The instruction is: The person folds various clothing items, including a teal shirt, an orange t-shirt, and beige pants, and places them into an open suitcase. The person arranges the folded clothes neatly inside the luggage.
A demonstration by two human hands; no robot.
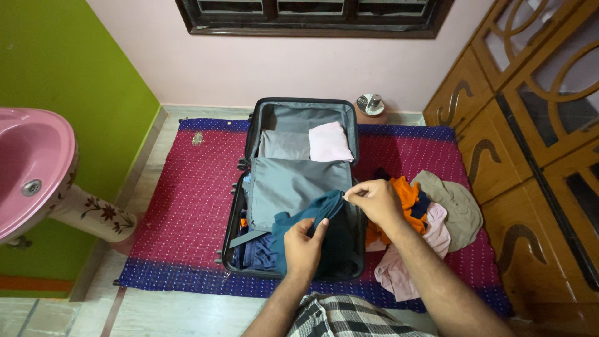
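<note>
Holding a teal garment in both hands over the near half of the open suitcase. My left hand is curled, thumb and fingers pinching a fold of the soft cloth. My right hand is closed to a fine pinch at the garment's upper corner; what sits between thumb and forefinger may be a zip pull or just the hem, too small to tell.

Suitcase: dark hard shell, grey fabric lining, lying flat and open. Far half holds a folded pale pink cloth beside a folded grey piece. A grey divider flap covers part of the near half; dark blue clothes show under it at the left edge.

Right of the case, touching its side: a loose heap of clothes, orange, pink, olive, crumpled.

Surface: a magenta mat with dotted pattern and blue borders, on pale tile floor. Room: pink basin on a flowered pedestal at left against a green wall, carved wooden cabinet at right, dark window frame above a pink wall
</note>
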